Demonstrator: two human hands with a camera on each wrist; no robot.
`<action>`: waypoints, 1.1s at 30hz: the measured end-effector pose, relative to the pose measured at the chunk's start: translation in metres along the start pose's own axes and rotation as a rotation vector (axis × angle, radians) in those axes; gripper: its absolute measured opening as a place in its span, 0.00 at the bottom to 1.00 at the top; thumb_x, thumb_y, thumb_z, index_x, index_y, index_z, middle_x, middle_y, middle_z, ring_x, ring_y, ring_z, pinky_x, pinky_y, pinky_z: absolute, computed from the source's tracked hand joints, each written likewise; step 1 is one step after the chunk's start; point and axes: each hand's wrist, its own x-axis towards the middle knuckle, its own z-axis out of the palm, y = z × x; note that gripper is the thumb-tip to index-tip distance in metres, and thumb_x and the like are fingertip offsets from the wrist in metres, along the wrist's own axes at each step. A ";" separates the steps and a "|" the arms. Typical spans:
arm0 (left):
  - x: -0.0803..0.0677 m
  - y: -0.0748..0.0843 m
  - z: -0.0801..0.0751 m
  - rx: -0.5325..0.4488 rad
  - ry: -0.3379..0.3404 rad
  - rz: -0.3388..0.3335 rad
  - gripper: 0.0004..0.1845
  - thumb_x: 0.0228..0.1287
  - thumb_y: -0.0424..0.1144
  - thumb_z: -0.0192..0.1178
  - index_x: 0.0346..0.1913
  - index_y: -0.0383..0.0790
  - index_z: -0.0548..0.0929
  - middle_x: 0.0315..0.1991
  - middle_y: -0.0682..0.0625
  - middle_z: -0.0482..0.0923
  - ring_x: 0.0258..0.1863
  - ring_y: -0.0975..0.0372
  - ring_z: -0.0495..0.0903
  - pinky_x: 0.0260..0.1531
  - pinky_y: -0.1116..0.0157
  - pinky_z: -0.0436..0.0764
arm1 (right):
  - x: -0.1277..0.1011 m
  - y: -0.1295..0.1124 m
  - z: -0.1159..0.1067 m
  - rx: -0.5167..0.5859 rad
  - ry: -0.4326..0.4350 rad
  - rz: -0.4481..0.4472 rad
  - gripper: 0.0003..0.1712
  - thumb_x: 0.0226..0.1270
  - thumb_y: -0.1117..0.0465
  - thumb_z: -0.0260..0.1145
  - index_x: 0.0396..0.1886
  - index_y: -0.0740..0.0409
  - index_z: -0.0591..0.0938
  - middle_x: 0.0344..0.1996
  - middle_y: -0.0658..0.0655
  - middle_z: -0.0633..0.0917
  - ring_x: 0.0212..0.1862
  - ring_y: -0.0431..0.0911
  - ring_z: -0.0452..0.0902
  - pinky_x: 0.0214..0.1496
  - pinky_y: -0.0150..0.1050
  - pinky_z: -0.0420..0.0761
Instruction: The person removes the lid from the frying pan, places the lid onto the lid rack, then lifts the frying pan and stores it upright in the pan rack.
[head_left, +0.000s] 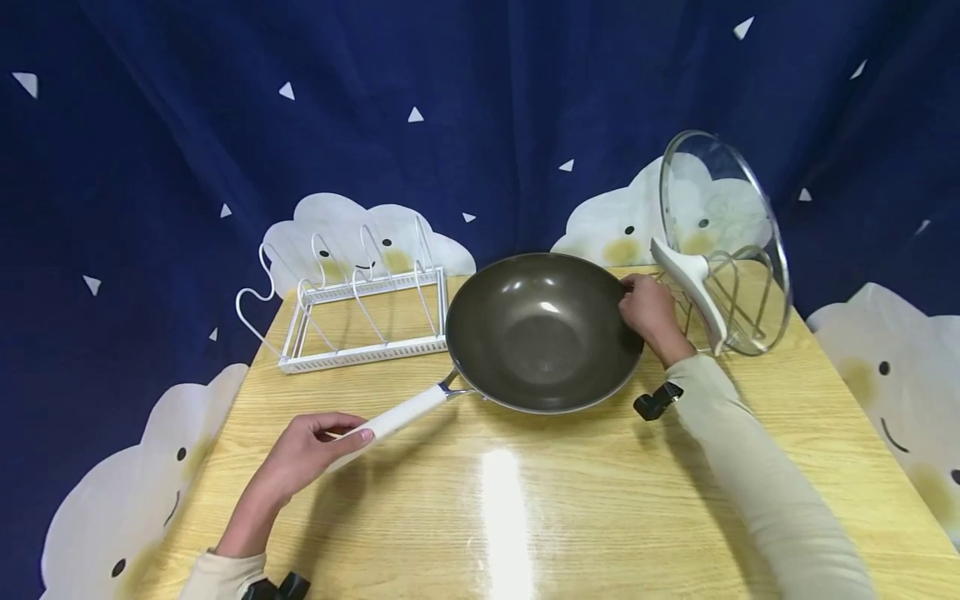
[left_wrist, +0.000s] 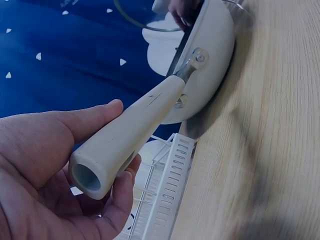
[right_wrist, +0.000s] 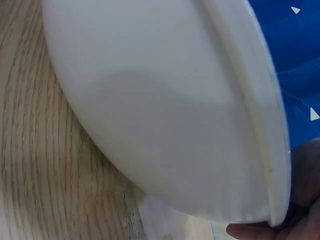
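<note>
A dark non-stick wok (head_left: 543, 329) with a white outside (right_wrist: 165, 115) sits on the wooden table (head_left: 525, 500). My left hand (head_left: 311, 450) holds the end of its white handle (head_left: 397, 418), fingers and thumb curled round the handle (left_wrist: 130, 130). My right hand (head_left: 648, 312) grips the wok's far right rim, with only a fingertip (right_wrist: 250, 232) showing under the rim in the right wrist view. The left hand (left_wrist: 55, 165) shows large in the left wrist view.
A white wire rack (head_left: 352, 304) stands at the back left of the table. At the back right a glass lid (head_left: 723, 242) with a white handle stands upright in another wire rack (head_left: 731, 304). Blue cloth with clouds hangs behind.
</note>
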 end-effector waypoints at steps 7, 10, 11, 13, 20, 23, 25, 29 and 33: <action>-0.005 0.005 0.002 -0.009 -0.025 -0.012 0.19 0.64 0.46 0.72 0.53 0.37 0.89 0.41 0.47 0.87 0.33 0.61 0.81 0.31 0.65 0.79 | 0.009 -0.003 0.000 0.032 -0.003 0.011 0.27 0.61 0.71 0.46 0.56 0.72 0.82 0.53 0.72 0.83 0.51 0.69 0.79 0.52 0.61 0.79; -0.007 0.006 0.004 -0.006 -0.022 -0.019 0.19 0.64 0.46 0.72 0.53 0.38 0.89 0.41 0.47 0.87 0.34 0.60 0.82 0.30 0.64 0.80 | 0.012 -0.006 -0.001 0.029 -0.004 0.013 0.27 0.59 0.71 0.47 0.54 0.72 0.82 0.52 0.72 0.84 0.50 0.68 0.79 0.52 0.60 0.79; -0.007 0.007 0.004 -0.006 -0.022 -0.021 0.19 0.64 0.46 0.71 0.53 0.38 0.89 0.40 0.47 0.87 0.34 0.60 0.82 0.30 0.64 0.80 | 0.014 -0.006 -0.001 0.030 -0.007 0.013 0.27 0.58 0.71 0.47 0.54 0.73 0.82 0.51 0.72 0.84 0.49 0.68 0.79 0.51 0.60 0.78; -0.008 0.007 0.006 -0.005 -0.026 -0.020 0.19 0.64 0.46 0.72 0.52 0.38 0.89 0.39 0.47 0.87 0.33 0.60 0.81 0.30 0.64 0.80 | 0.016 -0.007 0.000 0.031 -0.015 0.020 0.26 0.58 0.71 0.48 0.54 0.73 0.82 0.51 0.73 0.84 0.48 0.68 0.79 0.51 0.60 0.79; -0.010 0.008 0.009 -0.002 -0.045 -0.017 0.17 0.63 0.45 0.73 0.49 0.38 0.90 0.36 0.49 0.86 0.31 0.59 0.79 0.27 0.65 0.80 | 0.021 -0.010 0.001 0.046 -0.037 0.058 0.26 0.59 0.70 0.48 0.54 0.71 0.82 0.52 0.73 0.84 0.49 0.69 0.79 0.51 0.61 0.78; -0.010 0.008 0.010 -0.008 -0.049 -0.018 0.17 0.63 0.45 0.73 0.49 0.37 0.90 0.35 0.49 0.86 0.31 0.59 0.79 0.26 0.65 0.80 | 0.022 -0.010 0.001 0.052 -0.043 0.059 0.26 0.59 0.71 0.48 0.55 0.72 0.82 0.52 0.73 0.83 0.49 0.69 0.79 0.51 0.61 0.79; -0.010 0.008 0.011 -0.011 -0.054 -0.018 0.17 0.62 0.45 0.73 0.49 0.37 0.90 0.34 0.49 0.86 0.31 0.59 0.79 0.26 0.65 0.80 | 0.023 -0.011 0.001 0.054 -0.048 0.054 0.27 0.59 0.71 0.48 0.55 0.72 0.82 0.53 0.73 0.83 0.49 0.69 0.79 0.51 0.62 0.79; -0.012 0.009 0.012 -0.011 -0.079 -0.020 0.17 0.62 0.45 0.73 0.49 0.37 0.90 0.34 0.49 0.86 0.31 0.59 0.78 0.27 0.66 0.79 | 0.025 -0.012 0.000 0.030 -0.052 0.026 0.28 0.58 0.71 0.48 0.56 0.73 0.82 0.54 0.73 0.83 0.50 0.70 0.79 0.53 0.62 0.78; -0.012 0.009 0.015 -0.022 -0.109 -0.012 0.18 0.62 0.45 0.73 0.49 0.35 0.90 0.34 0.49 0.85 0.31 0.59 0.78 0.27 0.66 0.79 | 0.030 -0.014 -0.001 0.012 -0.054 0.017 0.27 0.58 0.71 0.50 0.56 0.73 0.81 0.54 0.73 0.83 0.52 0.70 0.78 0.56 0.62 0.77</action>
